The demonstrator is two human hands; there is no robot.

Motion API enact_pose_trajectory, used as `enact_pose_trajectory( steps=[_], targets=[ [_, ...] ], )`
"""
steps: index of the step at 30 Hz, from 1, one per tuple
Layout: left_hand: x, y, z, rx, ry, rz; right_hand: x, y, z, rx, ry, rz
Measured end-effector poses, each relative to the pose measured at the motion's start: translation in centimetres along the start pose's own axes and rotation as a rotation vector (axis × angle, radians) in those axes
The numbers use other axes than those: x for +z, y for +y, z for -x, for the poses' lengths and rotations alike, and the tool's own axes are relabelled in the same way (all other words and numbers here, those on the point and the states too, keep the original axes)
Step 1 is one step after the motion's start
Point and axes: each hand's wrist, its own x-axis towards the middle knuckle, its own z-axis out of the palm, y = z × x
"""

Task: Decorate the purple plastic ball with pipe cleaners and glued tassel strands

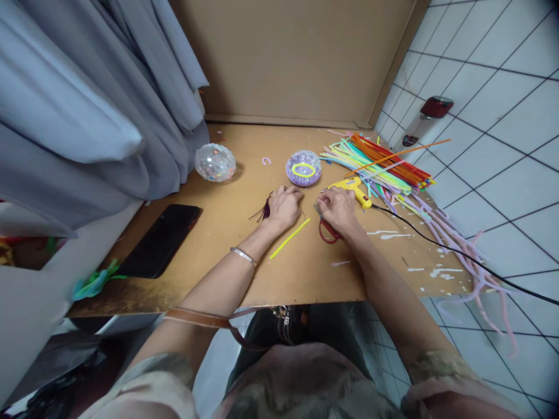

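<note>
My left hand [285, 208] rests low over the tabletop, fingers curled together; whatever they pinch is too small to make out. Dark purple strands [265, 210] stick out from beside it on the left. My right hand [339, 208] has its fingertips pressed together, and their contents are hidden. Under and beside it lie scissors with red handles [327, 231], partly covered by the hand. A yellow pipe cleaner piece [289, 239] lies between my forearms. Just beyond both hands sits a clear ball with purple trim [304, 158] and a yellow ring [303, 170] on its front.
A yellow glue gun [354, 187] lies right of my right hand, its black cord running off right. Behind it is a pile of coloured pipe cleaners [384, 163]. Left are a clear decorated ball [215, 162] and a black phone [161, 240]. A small pink curl [266, 160] lies farther back.
</note>
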Motion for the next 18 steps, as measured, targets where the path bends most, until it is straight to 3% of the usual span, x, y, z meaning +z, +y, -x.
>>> enact_pose_trajectory(
  steps=[7,13,18],
  targets=[
    [-0.2,0.8,0.3,0.009,-0.054,0.019,-0.3,0.2,0.1,-0.001,0.004,0.025],
    [-0.6,1.1,0.0,-0.131,0.085,0.215,-0.4,0.1,0.1,-0.010,-0.009,0.016],
    [-1.1,1.1,-0.1,-0.167,0.030,0.055,-0.5,-0.2,0.1,-0.001,-0.066,0.022]
  ],
)
